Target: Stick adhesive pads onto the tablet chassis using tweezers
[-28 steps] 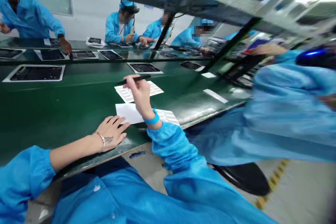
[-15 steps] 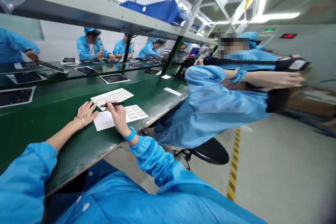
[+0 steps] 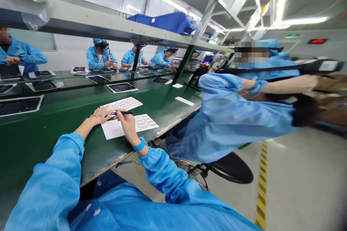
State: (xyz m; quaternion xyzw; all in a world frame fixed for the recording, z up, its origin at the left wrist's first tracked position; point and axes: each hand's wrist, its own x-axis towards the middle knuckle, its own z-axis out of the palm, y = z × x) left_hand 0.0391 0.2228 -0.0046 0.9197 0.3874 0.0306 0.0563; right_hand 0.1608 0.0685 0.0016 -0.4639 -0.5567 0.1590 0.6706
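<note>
My right hand (image 3: 127, 122) is closed round black tweezers (image 3: 122, 113), whose tip points left over two white label sheets. The near sheet (image 3: 130, 125) lies under that hand; the far sheet (image 3: 124, 103) sits just behind it. My left hand (image 3: 102, 114) rests flat with fingers spread on the left corner of the near sheet. Both sheets lie on a green conveyor belt (image 3: 67, 122). I wear blue sleeves and a blue wrist strap (image 3: 140, 145).
A co-worker in a blue coat (image 3: 233, 115) sits close on my right on a black stool (image 3: 230, 168), arm stretched rightward. Dark panels on white trays (image 3: 121, 87) lie further along the belt. Several people work across the line. A shelf (image 3: 108, 25) runs overhead.
The camera swung right and upward, bringing the neighbouring co-worker and the aisle into view. My right hand dropped with the tweezers from above the far sheet to the near sheet; my left hand stayed on the paper.
</note>
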